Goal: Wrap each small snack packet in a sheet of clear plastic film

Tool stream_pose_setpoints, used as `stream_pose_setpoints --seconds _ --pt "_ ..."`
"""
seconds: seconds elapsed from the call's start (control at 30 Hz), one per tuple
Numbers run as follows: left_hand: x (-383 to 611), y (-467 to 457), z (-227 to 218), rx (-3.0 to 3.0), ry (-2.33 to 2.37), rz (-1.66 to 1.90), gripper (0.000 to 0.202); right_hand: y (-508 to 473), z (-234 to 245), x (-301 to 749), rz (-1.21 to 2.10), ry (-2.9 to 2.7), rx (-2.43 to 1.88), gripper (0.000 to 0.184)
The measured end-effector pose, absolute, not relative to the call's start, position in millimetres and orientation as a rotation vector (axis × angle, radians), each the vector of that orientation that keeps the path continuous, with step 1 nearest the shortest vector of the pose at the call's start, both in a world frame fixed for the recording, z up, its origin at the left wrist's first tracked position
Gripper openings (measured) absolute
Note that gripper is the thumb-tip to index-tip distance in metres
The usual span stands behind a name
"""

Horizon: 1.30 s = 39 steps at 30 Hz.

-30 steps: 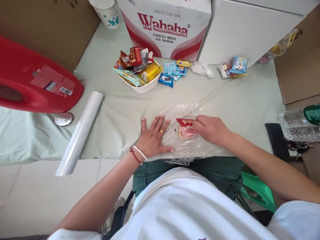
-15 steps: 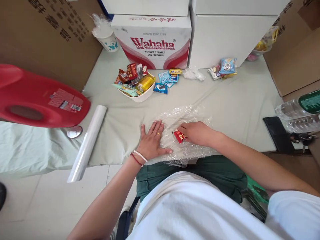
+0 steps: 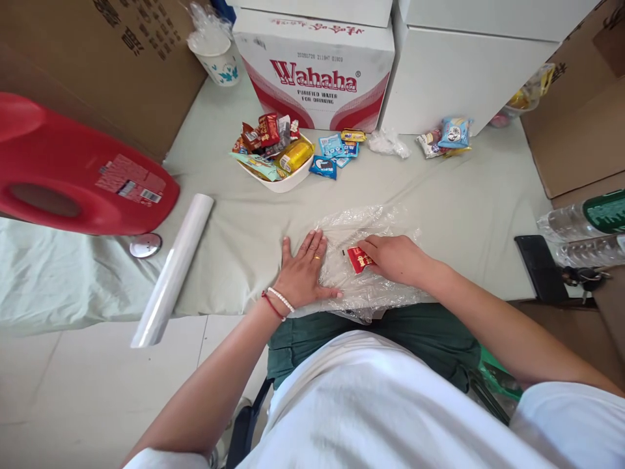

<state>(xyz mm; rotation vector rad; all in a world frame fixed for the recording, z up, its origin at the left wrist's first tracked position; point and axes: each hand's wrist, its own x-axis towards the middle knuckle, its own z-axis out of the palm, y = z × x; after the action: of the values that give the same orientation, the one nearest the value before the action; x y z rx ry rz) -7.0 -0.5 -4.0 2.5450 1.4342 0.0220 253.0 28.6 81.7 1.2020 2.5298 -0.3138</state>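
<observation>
A sheet of clear plastic wrap (image 3: 336,238) lies crinkled on the cloth at the table's front edge. My left hand (image 3: 300,270) rests flat with spread fingers on the left margin of the wrap, holding nothing. Over the middle of the sheet, my right hand (image 3: 398,257) is closed on a small red snack packet (image 3: 359,259); its right end is hidden under my fingers. Beyond the hands stands a white bowl (image 3: 280,185) filled with wrapped snacks. Several blue snack packets (image 3: 324,167) lie beside it.
A long roll of plastic wrap (image 3: 178,260) lies left, near a red jug (image 3: 92,176). A white Wahaha carton (image 3: 315,71) stands at the back. More snack packets (image 3: 455,133) lie back right. A black phone (image 3: 541,267) and plastic bottles (image 3: 566,221) are at the right.
The camera view has shifted slightly. My left hand stays flat on the wrap and my right hand keeps its hold on the red packet, with little movement over the sheet.
</observation>
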Motion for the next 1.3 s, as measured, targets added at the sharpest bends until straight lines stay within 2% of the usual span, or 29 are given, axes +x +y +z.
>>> stream_pose_setpoints --seconds 0.07,0.13,0.2,0.27,0.3,0.37,0.43,0.5,0.67,0.83,1.03,1.1,1.2,1.3 --pt "-9.8 -0.8 -5.0 2.538 1.427 0.077 0.125 30.1 79.0 252.8 -0.327 2.531 1.202 0.044" --pt "-13.9 -2.7 -3.2 2.522 1.445 0.18 0.116 28.4 78.3 258.6 -0.363 2.555 1.234 0.053" --pt "-18.4 -7.3 2.8 2.522 1.482 0.313 0.096 21.6 80.9 272.0 -0.42 2.632 1.319 0.058" --pt "-22.2 -14.7 11.9 2.562 1.44 0.41 0.068 8.4 84.2 292.0 -0.494 2.752 1.443 0.053" --pt "-23.7 -19.2 16.6 2.592 1.357 0.423 0.062 -0.6 84.7 303.4 -0.544 2.814 1.49 0.048" --pt "-25.9 -29.1 23.4 2.631 1.099 0.376 0.068 -22.2 80.8 326.2 -0.662 2.911 1.498 0.045" --pt "-27.3 -39.2 24.2 2.614 0.899 0.288 0.072 -45.4 69.2 345.3 -0.758 2.938 1.43 0.051" --pt "-27.4 -48.5 18.6 2.587 0.859 0.225 0.066 -65.6 51.7 358.5 -0.777 2.923 1.418 0.055" --pt "-20.6 -59.4 1.4 2.542 1.033 0.349 0.026 -79.3 19.1 369.4 -0.834 2.944 1.56 0.031" --pt "-8.7 -47.0 10.0 2.234 1.258 0.681 0.034 -43.0 46.0 370.3 -1.129 2.98 1.576 0.034" --pt "2.2 -13.0 9.6 2.122 1.703 0.869 0.028 24.0 68.2 364.3 -1.161 2.767 1.785 0.034" --pt "5.3 -4.8 1.5 2.075 1.877 0.817 0.026 43.8 63.7 361.1 -1.004 2.598 1.872 0.031" --pt "8.8 0.2 -9.5 2.004 2.016 0.714 0.022 66.0 61.7 349.5 -0.58 2.467 1.955 0.032" --pt "11.0 0.4 -14.4 1.96 2.058 0.702 0.033 84.1 65.9 323.1 -0.393 2.605 1.895 0.036"
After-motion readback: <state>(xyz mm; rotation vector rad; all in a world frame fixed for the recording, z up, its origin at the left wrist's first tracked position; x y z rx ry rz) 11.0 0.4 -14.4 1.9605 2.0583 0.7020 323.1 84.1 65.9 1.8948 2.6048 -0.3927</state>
